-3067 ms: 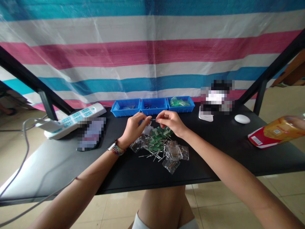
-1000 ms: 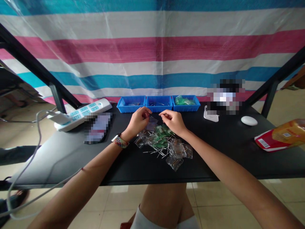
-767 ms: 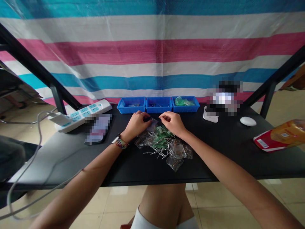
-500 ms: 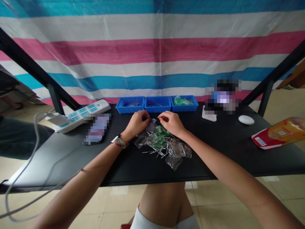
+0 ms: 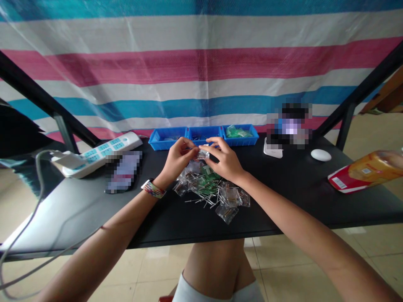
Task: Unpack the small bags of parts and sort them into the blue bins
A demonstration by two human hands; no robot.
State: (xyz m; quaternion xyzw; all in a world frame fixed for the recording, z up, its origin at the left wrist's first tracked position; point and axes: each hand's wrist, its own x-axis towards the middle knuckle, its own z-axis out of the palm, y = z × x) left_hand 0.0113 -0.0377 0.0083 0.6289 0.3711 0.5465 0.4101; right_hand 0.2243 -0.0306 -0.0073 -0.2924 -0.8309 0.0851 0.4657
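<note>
My left hand (image 5: pixel 180 158) and my right hand (image 5: pixel 225 160) meet above the far side of a pile. Between their fingertips they pinch a small clear plastic bag (image 5: pixel 203 154); its contents are too small to make out. Below lies the pile of loose silver pop rivets (image 5: pixel 206 197), mixed with green pieces (image 5: pixel 210 173) and small clear bags (image 5: pixel 227 213) holding copper-coloured pins. Just beyond my hands stand three joined blue bins: the left bin (image 5: pixel 159 144) and middle bin hold a few small items, the right bin (image 5: pixel 241 141) green bags (image 5: pixel 236 131).
A white power strip (image 5: pixel 121 142) with a plugged-in adapter and a blurred phone (image 5: pixel 124 172) lie at left on the black table (image 5: pixel 151 235). To the right are a small white box (image 5: pixel 273 149), a white oval object (image 5: pixel 320 155) and a red-and-yellow bottle (image 5: pixel 362 171). Behind hangs a striped sheet.
My hands have come together, and a small clear plastic bag is now raised between their fingers. The whole view has shifted slightly, so the table items appear a little further left.
</note>
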